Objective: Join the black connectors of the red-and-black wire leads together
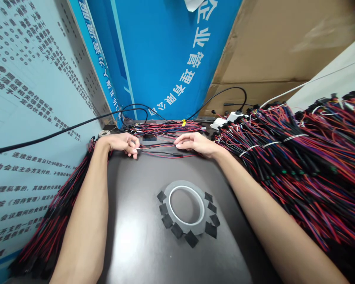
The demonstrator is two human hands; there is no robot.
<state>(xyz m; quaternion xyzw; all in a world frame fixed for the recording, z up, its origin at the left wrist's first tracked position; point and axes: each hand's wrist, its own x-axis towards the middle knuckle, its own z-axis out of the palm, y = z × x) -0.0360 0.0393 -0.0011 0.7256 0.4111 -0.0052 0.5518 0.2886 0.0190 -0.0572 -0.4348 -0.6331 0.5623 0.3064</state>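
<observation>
A thin harness of red and black wires (158, 152) stretches between my two hands near the far end of the dark table. My left hand (126, 144) pinches its left part between thumb and fingers, with a small whitish tip showing there. Around the wires farther right, the fingers of my right hand (197, 144) are closed, palm down. Several strands with black sleeving run between the hands, just above the table. Behind them lies a bundle of red, black and blue wires (165, 128) with a yellow tag (184, 122).
A grey ring-shaped roll (186, 184) with several black tape pieces (191, 239) around its edge lies on the table (142, 244). Tied wire bundles (284, 157) pile up at right; more wires (62, 209) hang at left. A black cable (62, 130) crosses the left side. Printed boards (165, 51) and cardboard (254, 47) stand behind.
</observation>
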